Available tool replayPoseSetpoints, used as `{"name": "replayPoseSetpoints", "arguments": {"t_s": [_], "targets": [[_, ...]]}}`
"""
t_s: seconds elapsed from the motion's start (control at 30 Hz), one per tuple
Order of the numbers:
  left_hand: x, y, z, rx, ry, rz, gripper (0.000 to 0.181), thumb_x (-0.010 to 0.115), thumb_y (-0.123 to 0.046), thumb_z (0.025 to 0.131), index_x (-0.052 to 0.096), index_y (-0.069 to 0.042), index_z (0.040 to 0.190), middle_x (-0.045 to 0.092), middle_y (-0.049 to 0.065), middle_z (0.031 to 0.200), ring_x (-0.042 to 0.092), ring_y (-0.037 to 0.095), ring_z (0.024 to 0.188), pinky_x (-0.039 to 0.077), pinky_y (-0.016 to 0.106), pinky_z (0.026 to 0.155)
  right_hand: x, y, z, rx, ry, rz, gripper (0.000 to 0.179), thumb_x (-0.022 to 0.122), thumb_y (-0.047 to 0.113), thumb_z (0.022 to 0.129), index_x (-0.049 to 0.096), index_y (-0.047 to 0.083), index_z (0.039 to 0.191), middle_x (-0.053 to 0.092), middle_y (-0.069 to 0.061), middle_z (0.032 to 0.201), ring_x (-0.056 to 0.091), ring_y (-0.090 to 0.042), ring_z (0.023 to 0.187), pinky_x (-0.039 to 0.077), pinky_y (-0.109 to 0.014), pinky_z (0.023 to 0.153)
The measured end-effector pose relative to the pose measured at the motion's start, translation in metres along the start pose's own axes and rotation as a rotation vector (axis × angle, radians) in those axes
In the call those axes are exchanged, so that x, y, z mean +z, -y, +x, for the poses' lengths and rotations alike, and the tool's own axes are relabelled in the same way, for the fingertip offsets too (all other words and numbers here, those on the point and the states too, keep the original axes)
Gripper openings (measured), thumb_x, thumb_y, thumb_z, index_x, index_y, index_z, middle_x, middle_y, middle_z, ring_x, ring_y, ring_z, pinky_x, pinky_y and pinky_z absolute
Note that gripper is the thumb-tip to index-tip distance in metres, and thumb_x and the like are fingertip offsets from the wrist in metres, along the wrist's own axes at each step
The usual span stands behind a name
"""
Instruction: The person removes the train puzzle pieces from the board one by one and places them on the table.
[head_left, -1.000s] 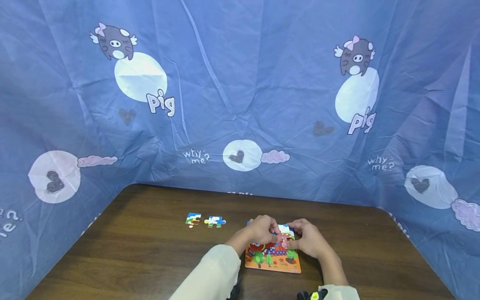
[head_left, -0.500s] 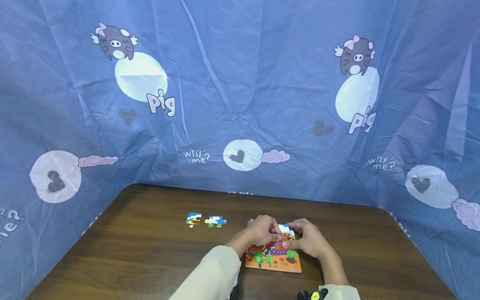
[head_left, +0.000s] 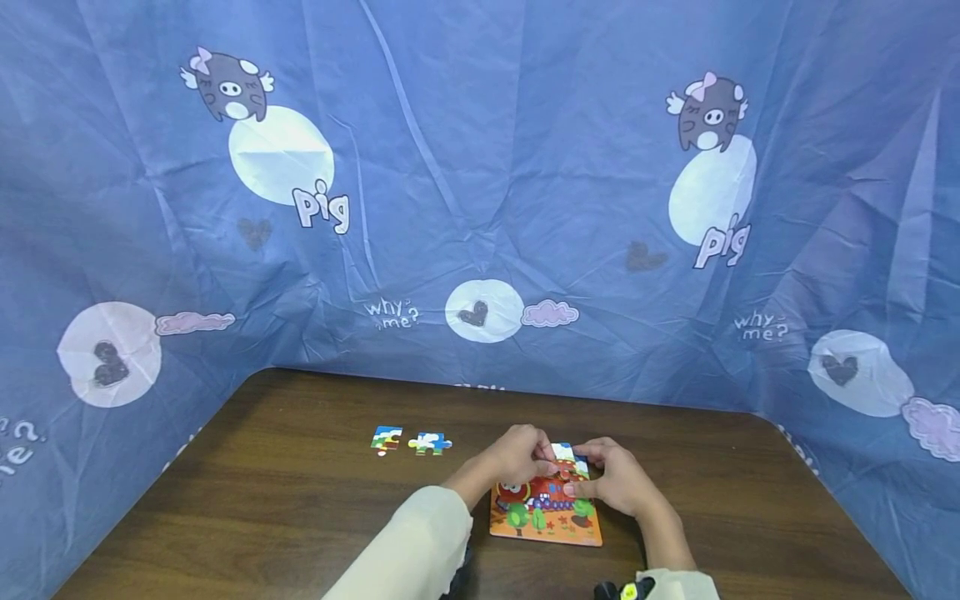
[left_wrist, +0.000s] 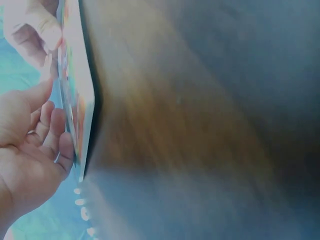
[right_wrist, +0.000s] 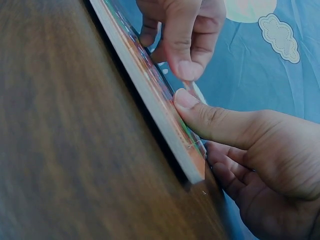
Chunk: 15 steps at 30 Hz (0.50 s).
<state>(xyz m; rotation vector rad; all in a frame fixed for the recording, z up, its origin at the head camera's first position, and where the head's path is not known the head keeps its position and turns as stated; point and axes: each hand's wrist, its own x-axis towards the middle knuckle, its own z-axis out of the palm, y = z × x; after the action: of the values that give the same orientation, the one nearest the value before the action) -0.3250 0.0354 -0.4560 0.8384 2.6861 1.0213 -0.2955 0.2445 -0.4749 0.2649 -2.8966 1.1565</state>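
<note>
Pinching a small piece (right_wrist: 199, 93) between thumb and fingers, the person's left hand (head_left: 519, 456) works over the upper part of the puzzle (head_left: 558, 531), which lies flat on the dark wooden table (head_left: 300, 492), right of its middle from where I stand. Most of that piece is hidden by the fingers, and I can't tell whether it is seated or only tipped against its neighbours. The right hand (head_left: 618, 481) grips the puzzle at its right side, thumb laid on the picture, fingers along the outer edge; the thumb's tip sits just beside the pinched piece.

Between and below the hands the picture shows: green trees on orange ground, a red shape above them, and a patch of blue and white near the far edge. Well off to the left lie two loose pieces, a squarish one (head_left: 387, 438) and, just beside it, a knobbed one (head_left: 431, 442), both with blue, white and green on them. Both arms wear pale sleeves (head_left: 412, 542). Behind the table hangs a creased blue cloth (head_left: 420, 217) printed with winged pigs, hearts and pink clouds.
</note>
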Motion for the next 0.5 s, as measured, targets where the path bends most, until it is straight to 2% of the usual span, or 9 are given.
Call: {"name": "replayPoseSetpoints", "arguments": {"t_s": [0.17,0.3,0.5], "targets": [[-0.011,0.005,-0.003,0.03,0.009,0.02,0.011,0.076,-0.015,0.094,0.067,-0.011,0.088,0.06,-0.007,0.079,0.053,0.003,0.073,0.047,0.02,0.07,0.0,0.0,0.001,0.003,0.002,-0.011,0.058,0.095,0.016,0.071,0.072,0.002,0.122,0.063,-0.009,0.122,0.061,-0.029,0.113,0.048,-0.052,0.1],[-0.019,0.01,-0.009,0.019,0.014,0.028,0.012,0.075,-0.016,0.095,0.067,-0.011,0.089,0.059,-0.006,0.081,0.052,0.004,0.074,0.047,0.022,0.071,0.0,0.0,0.0,0.013,0.0,-0.017,0.057,0.094,0.017,0.072,0.072,0.003,0.122,0.062,-0.009,0.125,0.06,-0.03,0.114,0.047,-0.053,0.101],[-0.032,0.024,-0.017,0.049,0.017,0.036,0.011,0.075,-0.015,0.095,0.067,-0.009,0.09,0.06,-0.004,0.082,0.053,0.005,0.075,0.048,0.024,0.072,0.0,0.0,0.0,0.025,0.004,-0.026,0.059,0.095,0.02,0.071,0.072,0.004,0.123,0.062,-0.01,0.127,0.06,-0.031,0.114,0.047,-0.053,0.1]]}}
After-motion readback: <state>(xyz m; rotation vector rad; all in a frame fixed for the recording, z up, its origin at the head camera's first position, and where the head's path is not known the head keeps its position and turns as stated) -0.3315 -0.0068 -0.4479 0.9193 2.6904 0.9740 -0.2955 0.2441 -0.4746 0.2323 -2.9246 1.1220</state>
